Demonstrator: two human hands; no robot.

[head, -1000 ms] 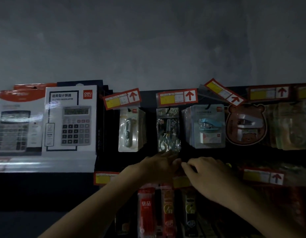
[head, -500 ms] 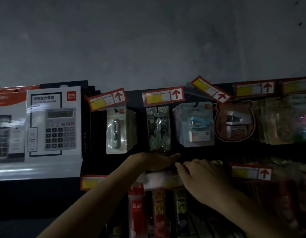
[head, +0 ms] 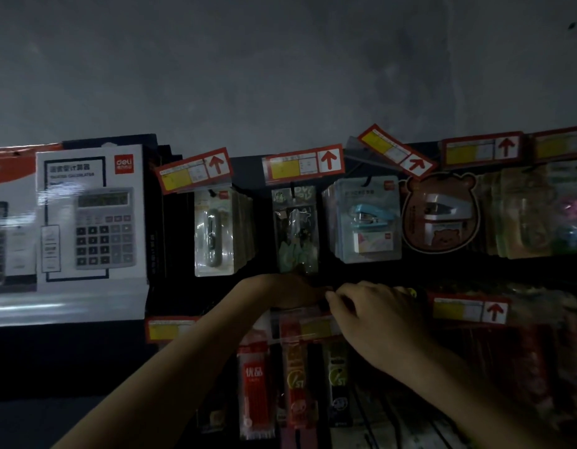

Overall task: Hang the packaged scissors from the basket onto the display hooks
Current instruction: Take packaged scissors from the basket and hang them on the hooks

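Hardly moved, left hand (head: 290, 291) and right hand (head: 378, 319) meet under the scissors pack (head: 295, 234) on the dark rack (head: 264, 222) below a grey wall (head: 280, 76), grips too dark to tell.

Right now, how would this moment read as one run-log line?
hands: left hand and right hand close together under scissors pack | pack: hangs on top row | grip: too dark | basket: unseen

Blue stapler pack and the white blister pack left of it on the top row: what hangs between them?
The packaged scissors hang between the white blister pack and the blue stapler pack, dark gaps either side; head view.
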